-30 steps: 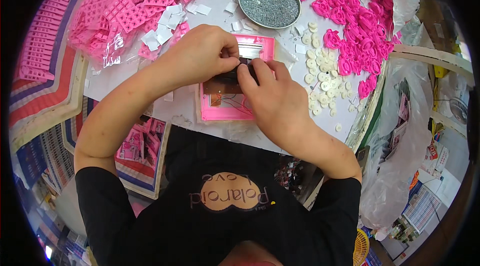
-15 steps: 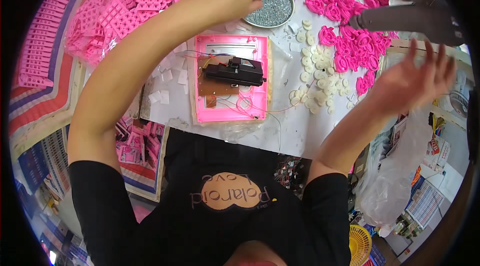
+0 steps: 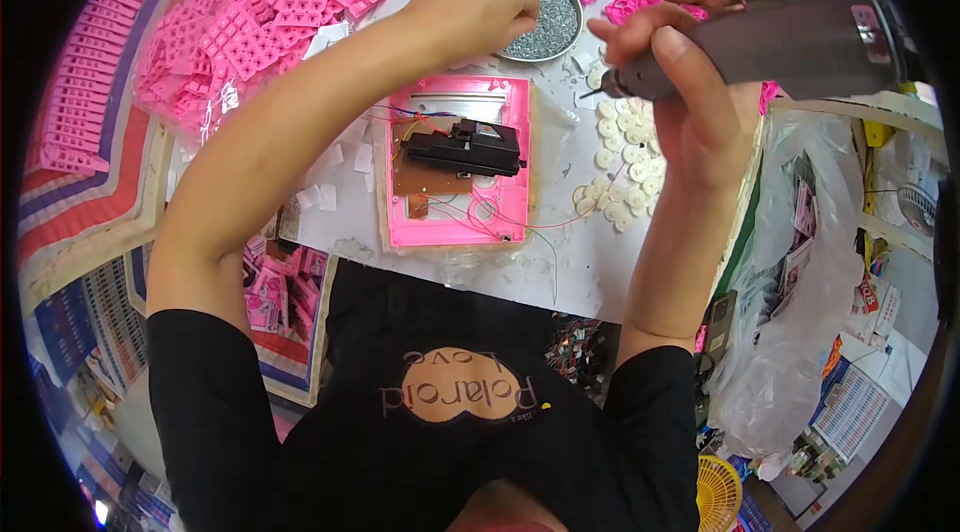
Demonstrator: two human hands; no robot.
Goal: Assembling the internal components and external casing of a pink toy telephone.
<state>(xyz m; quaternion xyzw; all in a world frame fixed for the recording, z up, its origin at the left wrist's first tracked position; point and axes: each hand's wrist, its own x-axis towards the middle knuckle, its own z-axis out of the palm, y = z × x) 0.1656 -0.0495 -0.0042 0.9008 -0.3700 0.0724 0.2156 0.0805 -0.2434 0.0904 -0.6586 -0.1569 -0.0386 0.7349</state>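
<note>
At tin (image 3: 542, 60), prob. screws (image 3: 556, 20), L hand (image 3: 478, 2), R hand (image 3: 700, 92) w/ elec. driver (image 3: 790, 40)

The left hand (image 3: 480, 4) partly hides the round dish (image 3: 581, 16), the right hand (image 3: 708, 107) some pink pieces (image 3: 622, 9).

The right grip (image 3: 703, 97) holds a dark electric screwdriver (image 3: 790, 40).

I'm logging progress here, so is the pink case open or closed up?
Open: the pink case lies with its inside facing up, and the black mechanism and brown board in it show uncovered.
</note>
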